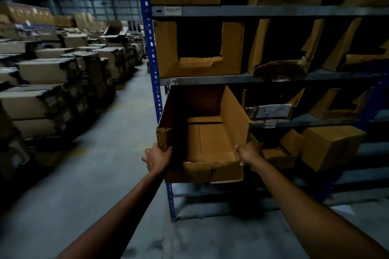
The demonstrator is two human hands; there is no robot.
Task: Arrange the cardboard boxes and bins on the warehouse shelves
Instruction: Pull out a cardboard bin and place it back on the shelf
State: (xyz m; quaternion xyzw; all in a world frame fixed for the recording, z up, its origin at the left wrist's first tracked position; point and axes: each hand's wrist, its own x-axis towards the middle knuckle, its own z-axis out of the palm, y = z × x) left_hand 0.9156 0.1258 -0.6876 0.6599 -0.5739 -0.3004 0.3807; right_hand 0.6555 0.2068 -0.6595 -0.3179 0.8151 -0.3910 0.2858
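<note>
An open cardboard bin (210,143) with a torn front lip sticks out of the rack's third level, its far end under the shelf above. It looks empty inside. My left hand (156,157) grips its front left corner, where the cardboard is crumpled. My right hand (249,154) grips the front right corner, thumb inside the wall. Both arms reach forward from the bottom of the view.
The blue upright (152,65) of the shelf rack stands just left of the bin. Cut-front cardboard bins (197,67) fill the levels above and to the right. A closed box (330,145) sits low right. Stacked cartons (46,82) line the aisle's left side; concrete floor (117,124) runs between.
</note>
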